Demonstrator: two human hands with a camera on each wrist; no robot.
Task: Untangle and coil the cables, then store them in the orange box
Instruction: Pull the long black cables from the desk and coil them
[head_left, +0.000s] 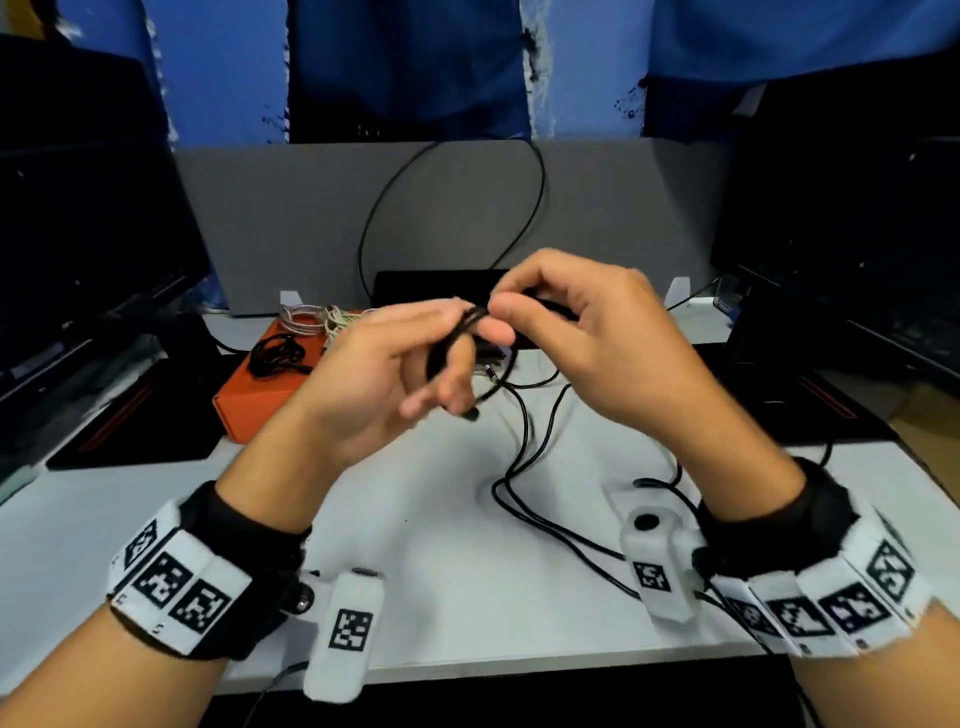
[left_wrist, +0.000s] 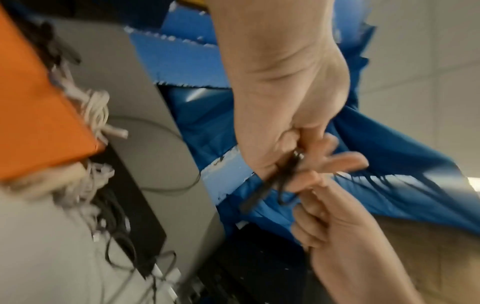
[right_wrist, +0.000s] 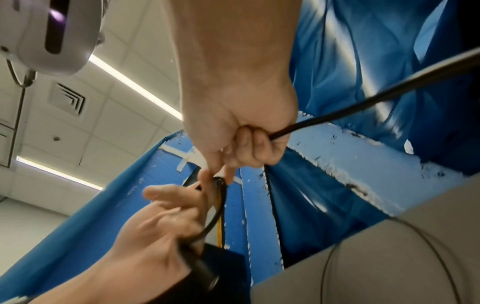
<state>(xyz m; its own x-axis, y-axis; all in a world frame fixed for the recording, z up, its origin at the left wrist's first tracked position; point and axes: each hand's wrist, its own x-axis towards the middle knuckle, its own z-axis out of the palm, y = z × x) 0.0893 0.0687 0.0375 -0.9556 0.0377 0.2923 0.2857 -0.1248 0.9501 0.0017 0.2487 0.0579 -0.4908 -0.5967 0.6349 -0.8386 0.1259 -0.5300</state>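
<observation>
The black cable (head_left: 524, 441) is held up between both hands in the head view, a few thin loops of it pinched where the left hand (head_left: 374, 374) and the right hand (head_left: 587, 343) meet, and two slack strands are seen trailing down from that pinch onto the white table (head_left: 457, 571). It is judged light, limp and fairly smooth, so the loops should be held together at one point and the free length drawn through the fingers, not tugged. Left of the grip and beyond it, the orange box (head_left: 249, 400) is seen with one small black coil (head_left: 278, 356), one silvery braided coil (head_left: 304, 318) and a pale bundle whose count cannot be told; two hands and one loose cable are counted. In the left wrist view, which is blurred, the left hand (left_wrist: 285, 102) is seen with thumb and fingers closed on a bunch of dark strands (left_wrist: 283, 174), the right hand (left_wrist: 345, 236) touching it from below; the orange box (left_wrist: 39, 115) lies well off to the side with white cables (left_wrist: 96, 111) at its edge. In the right wrist view, the right hand (right_wrist: 239, 123) is seen curled round the black cable (right_wrist: 363, 107), which runs taut away from the fist, while its fingertips pinch the loops just above the left hand (right_wrist: 155, 226). Slipping of loops off the fingers is judged the main risk.
</observation>
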